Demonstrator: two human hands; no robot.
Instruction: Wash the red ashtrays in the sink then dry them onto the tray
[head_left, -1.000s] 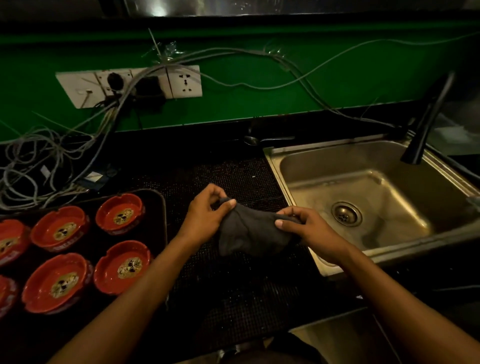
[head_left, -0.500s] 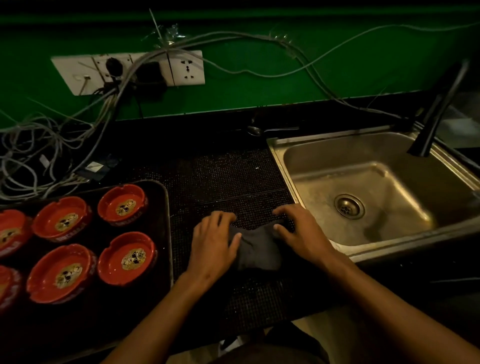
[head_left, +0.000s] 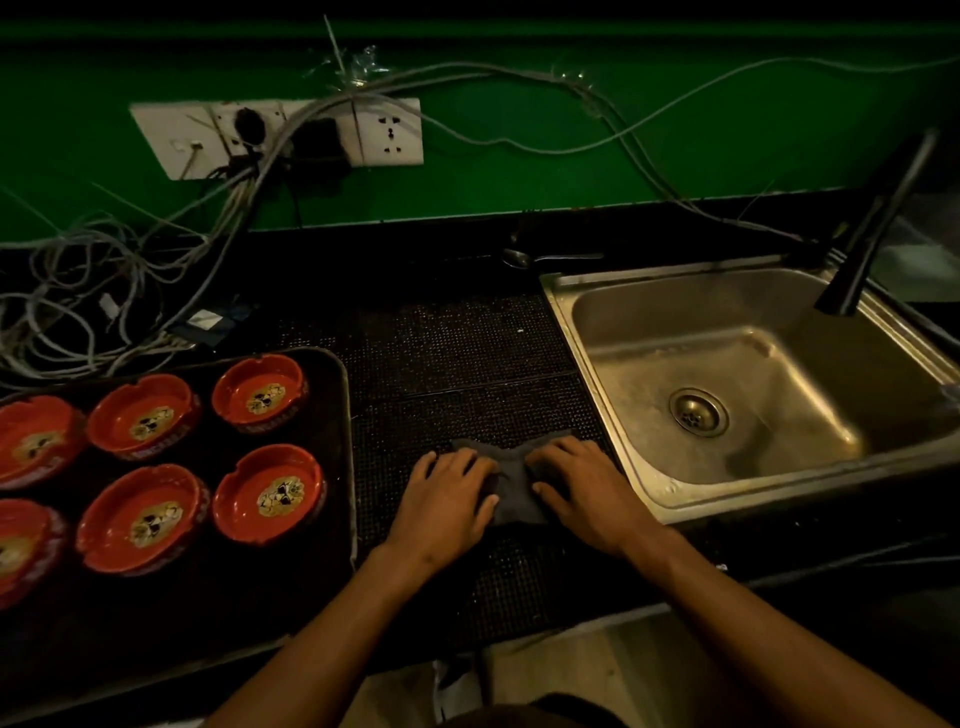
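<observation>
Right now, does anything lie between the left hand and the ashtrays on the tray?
Nothing visible does. The left hand rests on the dark cloth; only bare black mat and the tray rim separate it from the nearest red ashtray.

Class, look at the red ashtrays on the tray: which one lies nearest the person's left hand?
The front-row ashtray at the tray's right edge; every other ashtray sits farther from the left hand.

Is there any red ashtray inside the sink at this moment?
No, the sink holds only its drain, while the red ashtrays in view all sit on the tray to its left.
</observation>
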